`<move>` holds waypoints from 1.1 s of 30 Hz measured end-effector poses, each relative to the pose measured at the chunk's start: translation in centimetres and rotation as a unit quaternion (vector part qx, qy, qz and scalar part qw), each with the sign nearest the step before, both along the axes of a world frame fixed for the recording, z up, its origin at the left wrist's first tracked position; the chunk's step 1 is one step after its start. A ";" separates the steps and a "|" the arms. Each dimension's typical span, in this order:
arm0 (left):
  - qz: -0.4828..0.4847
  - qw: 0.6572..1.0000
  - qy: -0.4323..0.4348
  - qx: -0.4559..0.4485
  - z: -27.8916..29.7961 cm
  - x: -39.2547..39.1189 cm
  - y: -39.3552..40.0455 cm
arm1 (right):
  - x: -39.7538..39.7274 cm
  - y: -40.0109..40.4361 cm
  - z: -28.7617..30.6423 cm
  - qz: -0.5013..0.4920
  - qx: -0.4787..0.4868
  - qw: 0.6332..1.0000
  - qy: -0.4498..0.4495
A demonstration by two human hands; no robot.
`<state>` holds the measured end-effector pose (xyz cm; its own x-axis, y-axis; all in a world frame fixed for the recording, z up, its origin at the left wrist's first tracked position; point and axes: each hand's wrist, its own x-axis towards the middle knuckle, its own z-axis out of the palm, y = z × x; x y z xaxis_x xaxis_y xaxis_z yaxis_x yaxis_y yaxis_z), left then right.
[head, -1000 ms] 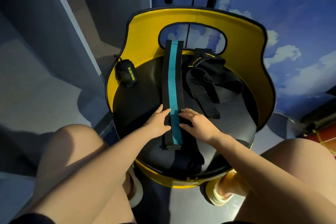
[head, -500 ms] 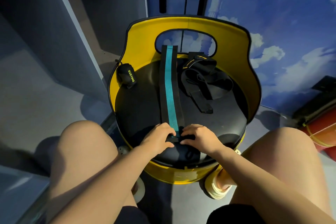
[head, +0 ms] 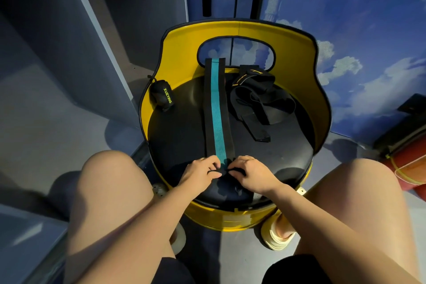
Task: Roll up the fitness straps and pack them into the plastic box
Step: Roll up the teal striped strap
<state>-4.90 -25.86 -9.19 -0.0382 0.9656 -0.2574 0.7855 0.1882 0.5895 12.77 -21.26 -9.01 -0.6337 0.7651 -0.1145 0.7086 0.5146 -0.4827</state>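
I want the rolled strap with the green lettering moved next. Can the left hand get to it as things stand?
Probably yes, once freed. The rolled strap lies uncovered at the seat's left edge against the yellow backrest, with bare seat between. But the left hand is now pinching the teal-striped strap with the right hand.

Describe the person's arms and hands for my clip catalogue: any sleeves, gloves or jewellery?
Both forearms are bare to the frame's edge, with no sleeves in view. The left hand and right hand wear no gloves, and no rings, watch or wristbands show.
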 end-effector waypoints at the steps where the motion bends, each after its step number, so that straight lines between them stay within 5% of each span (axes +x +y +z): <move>1: 0.017 1.000 -0.021 -0.007 -0.1 -0.1 0.0 | -0.1 0.1 0.0 -0.016 -0.015 1.000 0.009; 7: 0.086 0.993 -0.083 -0.015 -0.8 -0.2 0.8 | -0.8 0.5 0.1 -0.138 -0.134 0.978 0.077; 11: 0.106 0.992 -0.066 -0.006 -1.0 -0.2 1.5 | -1.2 0.7 -0.2 -0.181 -0.100 0.974 0.089; 15: 0.116 0.990 -0.074 -0.001 -0.9 0.0 2.0 | -1.4 0.5 -0.8 -0.106 0.025 0.990 0.091; 23: 0.125 0.987 -0.095 -0.024 -0.8 -0.1 2.6 | -0.1 1.4 -1.2 0.102 0.181 0.977 -0.050; 33: -0.040 0.990 0.105 0.091 -0.5 -0.3 0.9 | -0.6 2.1 -0.5 0.053 0.111 0.992 0.010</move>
<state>-5.17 -24.97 -9.66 0.0057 0.9973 -0.0738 0.9023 0.0267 0.4303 12.15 -19.14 -9.55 -0.7119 0.6995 0.0622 0.6366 0.6803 -0.3632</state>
